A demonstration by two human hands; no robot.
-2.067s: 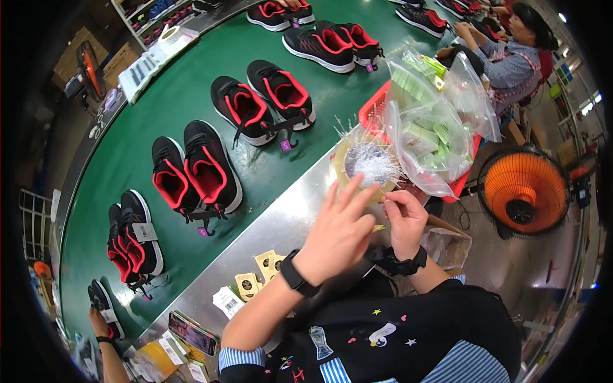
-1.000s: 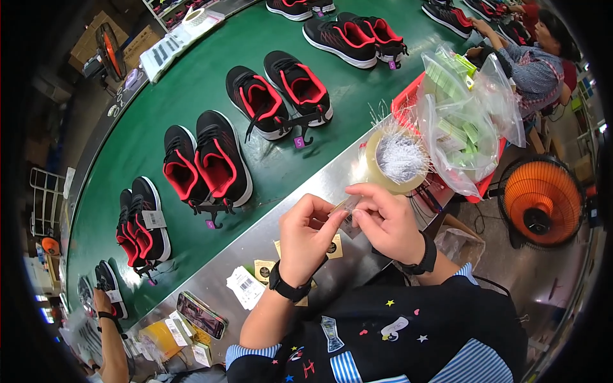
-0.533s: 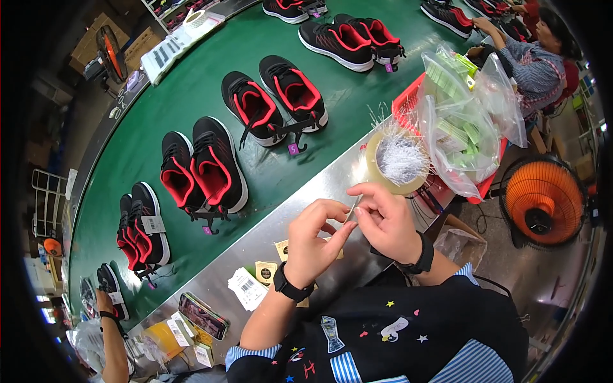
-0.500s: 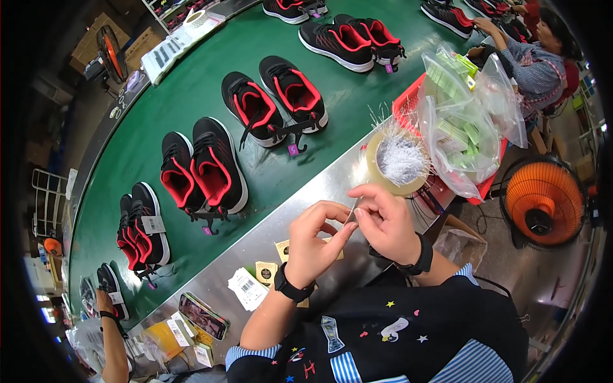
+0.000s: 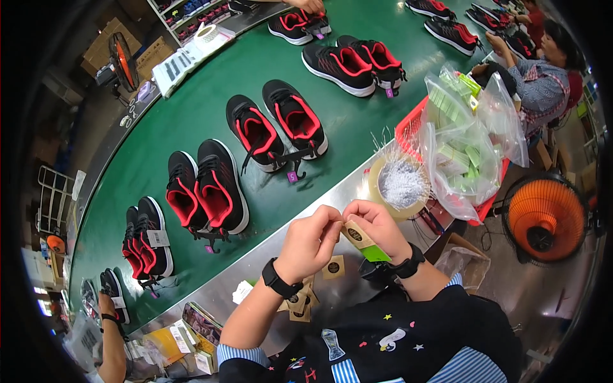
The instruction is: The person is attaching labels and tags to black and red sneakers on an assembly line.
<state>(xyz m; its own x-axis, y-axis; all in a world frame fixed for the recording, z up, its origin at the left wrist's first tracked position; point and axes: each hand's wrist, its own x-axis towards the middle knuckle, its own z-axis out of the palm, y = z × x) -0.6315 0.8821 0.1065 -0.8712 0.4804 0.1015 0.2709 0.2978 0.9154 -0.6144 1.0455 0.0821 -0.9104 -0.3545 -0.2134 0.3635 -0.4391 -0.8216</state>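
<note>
Tags, one brown card [image 5: 357, 235] with a green slip [image 5: 375, 254] under it, sit pinched between both hands above the metal table [image 5: 357, 185] edge, long axis running from upper left down to lower right. Right hand [image 5: 378, 228] grips the stack along its right side; left hand [image 5: 311, 242] closes thumb and forefinger on the upper-left corner, touching. Loose brown tags [image 5: 332, 267] lie on the table just below; the tape roll holding white plastic fasteners [image 5: 400, 184] stands near, up and right of the right hand.

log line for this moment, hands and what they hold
left hand: pinching tag edge | right hand: holding brown tag | nearby: tape roll, shoes
</note>
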